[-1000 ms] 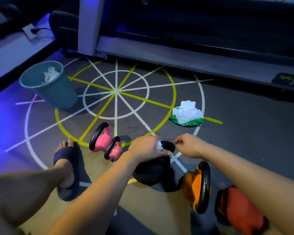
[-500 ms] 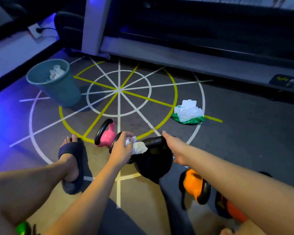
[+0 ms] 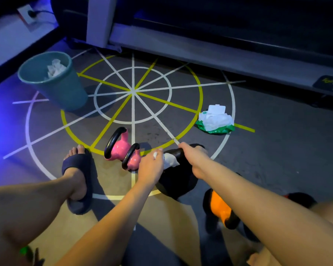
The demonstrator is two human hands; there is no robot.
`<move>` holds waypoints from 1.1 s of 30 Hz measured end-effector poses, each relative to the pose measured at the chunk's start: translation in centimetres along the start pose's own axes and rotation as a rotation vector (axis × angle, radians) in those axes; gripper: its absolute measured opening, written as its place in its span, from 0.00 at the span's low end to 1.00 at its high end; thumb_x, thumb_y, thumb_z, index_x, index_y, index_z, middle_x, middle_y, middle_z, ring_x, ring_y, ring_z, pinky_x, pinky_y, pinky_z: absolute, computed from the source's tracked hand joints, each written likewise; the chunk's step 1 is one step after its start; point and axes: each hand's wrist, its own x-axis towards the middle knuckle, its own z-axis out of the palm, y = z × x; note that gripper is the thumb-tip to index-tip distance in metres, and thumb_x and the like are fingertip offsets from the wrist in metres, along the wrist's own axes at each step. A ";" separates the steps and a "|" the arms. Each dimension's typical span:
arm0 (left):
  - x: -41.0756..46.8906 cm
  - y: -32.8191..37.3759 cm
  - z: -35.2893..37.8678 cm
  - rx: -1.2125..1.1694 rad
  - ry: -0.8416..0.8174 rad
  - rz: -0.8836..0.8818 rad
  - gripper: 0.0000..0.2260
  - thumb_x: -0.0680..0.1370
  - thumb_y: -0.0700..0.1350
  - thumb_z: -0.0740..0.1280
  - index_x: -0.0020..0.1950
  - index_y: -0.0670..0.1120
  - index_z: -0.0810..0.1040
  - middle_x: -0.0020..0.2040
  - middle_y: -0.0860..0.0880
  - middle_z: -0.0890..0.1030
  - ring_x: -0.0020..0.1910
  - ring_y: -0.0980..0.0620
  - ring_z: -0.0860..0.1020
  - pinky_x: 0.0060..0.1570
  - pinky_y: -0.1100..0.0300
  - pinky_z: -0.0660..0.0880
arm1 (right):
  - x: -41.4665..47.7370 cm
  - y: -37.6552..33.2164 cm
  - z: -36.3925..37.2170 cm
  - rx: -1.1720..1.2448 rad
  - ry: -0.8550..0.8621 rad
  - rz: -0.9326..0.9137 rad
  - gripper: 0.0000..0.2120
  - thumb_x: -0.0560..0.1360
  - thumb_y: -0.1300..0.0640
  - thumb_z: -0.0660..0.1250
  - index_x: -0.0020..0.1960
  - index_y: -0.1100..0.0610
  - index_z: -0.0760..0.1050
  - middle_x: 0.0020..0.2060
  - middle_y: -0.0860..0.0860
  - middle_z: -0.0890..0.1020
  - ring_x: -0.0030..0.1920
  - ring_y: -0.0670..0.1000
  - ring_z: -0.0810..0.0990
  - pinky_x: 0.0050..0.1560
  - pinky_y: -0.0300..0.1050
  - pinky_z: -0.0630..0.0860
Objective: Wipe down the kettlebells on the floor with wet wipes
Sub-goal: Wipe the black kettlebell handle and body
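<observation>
A black kettlebell (image 3: 178, 181) lies tilted on the floor in front of me. My left hand (image 3: 151, 167) grips a crumpled white wet wipe (image 3: 169, 160) against the kettlebell's upper left side. My right hand (image 3: 195, 158) holds the kettlebell's handle end and steadies it. Two pink kettlebells (image 3: 121, 148) with black handles stand just left of my left hand. An orange kettlebell (image 3: 219, 208) sits under my right forearm. Behind that forearm a red one is mostly hidden.
A teal bin (image 3: 60, 87) with used wipes stands at the left. An open green pack of wet wipes (image 3: 215, 120) lies to the right on the taped floor circle. My left foot in a dark slide (image 3: 78, 177) rests nearby. A treadmill base (image 3: 200, 48) runs along the back.
My left hand has brought the wipe from the kettlebell's handle round to its left side. My right hand has shifted to hold the handle end, and the kettlebell has tilted.
</observation>
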 end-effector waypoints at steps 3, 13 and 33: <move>-1.6 0.3 0.8 -0.052 -0.033 -0.025 0.20 0.85 0.54 0.53 0.66 0.47 0.78 0.66 0.42 0.78 0.67 0.39 0.73 0.67 0.47 0.67 | 2.7 0.1 -0.9 -0.028 -0.075 -0.067 0.41 0.51 0.36 0.72 0.57 0.59 0.78 0.56 0.59 0.81 0.49 0.60 0.83 0.51 0.60 0.82; -8.9 -1.5 3.1 -0.190 -0.122 0.100 0.14 0.85 0.58 0.52 0.56 0.53 0.74 0.47 0.53 0.79 0.46 0.58 0.77 0.40 0.71 0.68 | -1.6 -1.2 -3.3 -0.270 -0.283 -0.134 0.32 0.67 0.48 0.75 0.62 0.61 0.64 0.51 0.60 0.81 0.48 0.57 0.84 0.50 0.54 0.83; -5.3 -2.8 -0.4 -0.044 -0.517 0.246 0.19 0.83 0.64 0.55 0.49 0.48 0.71 0.45 0.48 0.75 0.46 0.57 0.72 0.55 0.54 0.70 | -2.7 -0.4 -3.9 -0.923 -0.024 -0.630 0.15 0.74 0.38 0.64 0.53 0.47 0.71 0.59 0.48 0.73 0.56 0.53 0.75 0.57 0.51 0.74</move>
